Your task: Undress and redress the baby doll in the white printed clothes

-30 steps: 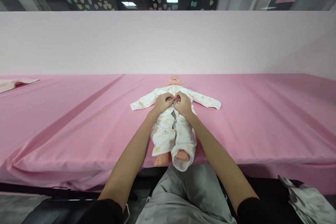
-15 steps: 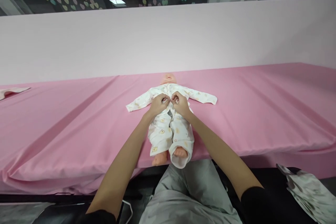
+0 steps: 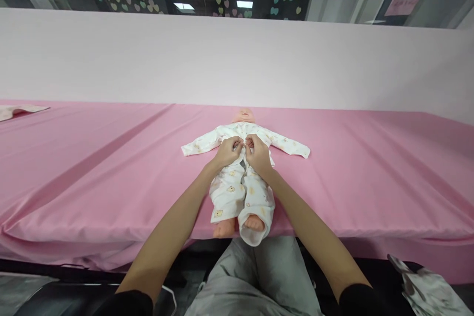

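Viewed from my remote post, the left hand and the right hand meet just apart over the midline of a white patterned top, each grip closed in a thumb-and-finger pinch, by my judgement on the garment's front edges. I cannot tell whether a fastener sits between the fingertips. I take the matched height of the pinches as a means of keeping the two edges level. The top lies over the torso of a doll, which is on its back, head away from the wearer and feet close; this, I judge, sets its front squarely under both hands. The sleeves run out flat to either side, leaving the chest accessible, and no doll hand shows at either cuff. Below, patterned trousers cover the legs: the right-side cuff surrounds its foot, the left-side one stops short of the other. All rests at the near edge of a worktop under pink cloth, presumably for easy reach. Farther out, I record a folded cloth at far left, a fabric bundle at lower right, and a white partition behind.
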Demonstrator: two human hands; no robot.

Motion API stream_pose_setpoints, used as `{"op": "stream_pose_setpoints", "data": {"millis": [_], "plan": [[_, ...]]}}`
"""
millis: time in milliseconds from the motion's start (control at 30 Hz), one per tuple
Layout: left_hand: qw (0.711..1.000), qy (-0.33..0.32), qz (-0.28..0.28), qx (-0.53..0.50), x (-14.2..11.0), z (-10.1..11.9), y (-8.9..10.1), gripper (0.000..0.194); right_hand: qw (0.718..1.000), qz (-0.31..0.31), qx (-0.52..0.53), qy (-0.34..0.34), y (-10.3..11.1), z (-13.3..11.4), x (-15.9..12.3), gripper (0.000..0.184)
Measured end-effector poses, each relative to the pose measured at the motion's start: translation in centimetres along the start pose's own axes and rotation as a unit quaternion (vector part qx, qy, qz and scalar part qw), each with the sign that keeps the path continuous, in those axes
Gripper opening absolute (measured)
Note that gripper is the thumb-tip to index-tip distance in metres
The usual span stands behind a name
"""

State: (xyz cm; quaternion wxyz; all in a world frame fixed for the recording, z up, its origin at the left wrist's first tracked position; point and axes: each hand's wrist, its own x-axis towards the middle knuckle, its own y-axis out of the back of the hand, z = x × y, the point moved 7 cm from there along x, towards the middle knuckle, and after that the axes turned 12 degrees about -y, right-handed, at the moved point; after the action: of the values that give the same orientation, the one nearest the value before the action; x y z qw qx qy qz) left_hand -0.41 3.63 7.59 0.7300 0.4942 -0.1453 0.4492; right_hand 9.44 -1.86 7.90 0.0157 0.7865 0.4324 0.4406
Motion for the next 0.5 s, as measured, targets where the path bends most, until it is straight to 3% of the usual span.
{"op": "stream_pose_setpoints", "data": {"millis": [333,433,500], "plan": [[0.998,0.017,0.006,-0.067,-0.2,-0.1,0.1,0.018,0.999,-0.028,-0.006,0.027,0.1,-1.0,-0.7,0.046],[0.997,0.009,0.030,-0.068,-0.3,-0.3,0.3,0.010,0.999,-0.031,0.014,0.001,-0.1,-0.2,-0.4,0.051],[0.995,0.001,0.061,-0.080,-0.4,-0.2,0.6,0.023,0.997,-0.037,0.062,-0.037,-0.3,0.5,0.1,0.050]]}}
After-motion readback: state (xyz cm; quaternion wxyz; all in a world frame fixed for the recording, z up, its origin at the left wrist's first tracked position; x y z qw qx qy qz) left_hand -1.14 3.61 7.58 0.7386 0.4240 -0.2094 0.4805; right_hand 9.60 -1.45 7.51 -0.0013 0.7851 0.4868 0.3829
